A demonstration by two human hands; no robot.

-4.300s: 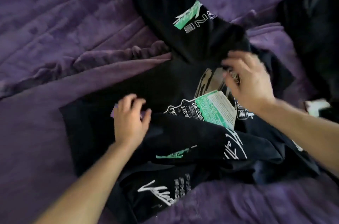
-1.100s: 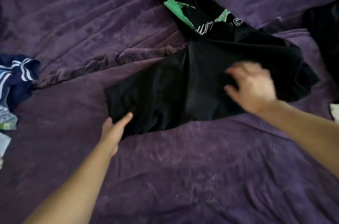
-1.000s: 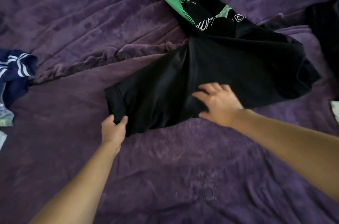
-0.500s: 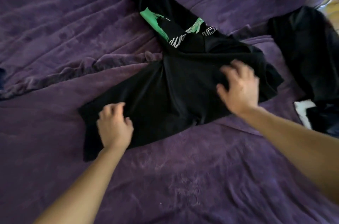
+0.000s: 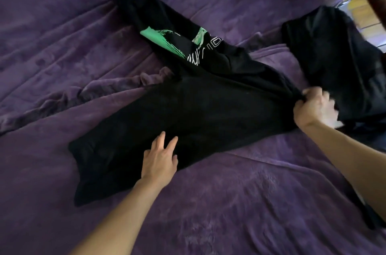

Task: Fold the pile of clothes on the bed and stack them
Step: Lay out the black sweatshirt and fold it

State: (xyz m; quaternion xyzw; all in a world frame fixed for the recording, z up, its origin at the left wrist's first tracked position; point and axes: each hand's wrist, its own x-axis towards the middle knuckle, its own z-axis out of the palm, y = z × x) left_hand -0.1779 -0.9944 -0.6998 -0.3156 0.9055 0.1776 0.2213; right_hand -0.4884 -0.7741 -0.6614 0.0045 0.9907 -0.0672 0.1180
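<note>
The black garment point(image 5: 208, 108) lies across the middle of the bed point(image 5: 250, 202). It runs slantwise from near the left of the near edge towards the far right corner. Its plain side faces up. A narrower part bearing a green and white print point(image 5: 160, 39) trails away towards the far edge.

The left hand point(image 5: 159, 160) lies flat on the near left portion of the cloth with its fingers straight and slightly spread, gripping nothing. I judge it is acting as an anchor, so that the cloth does not slide over the plush cover.

The right hand point(image 5: 313, 108) is at the garment's right end, fingers curled around a bunched fold of the fabric. The cloth between the two hands lies fairly smooth, which suggests the right hand is drawing it taut against the anchor to take out the creases before a fold is made.

A second dark garment point(image 5: 334, 56) lies heaped by the far right corner, just beyond the right hand, and appears unfolded. A small white item point(image 5: 337, 124) shows beneath that hand. The view there is blurred, and I cannot say what it is.

No folded stack is in view. The task therefore appears to be at an early stage, with this garment being squared up and not yet folded.
</note>
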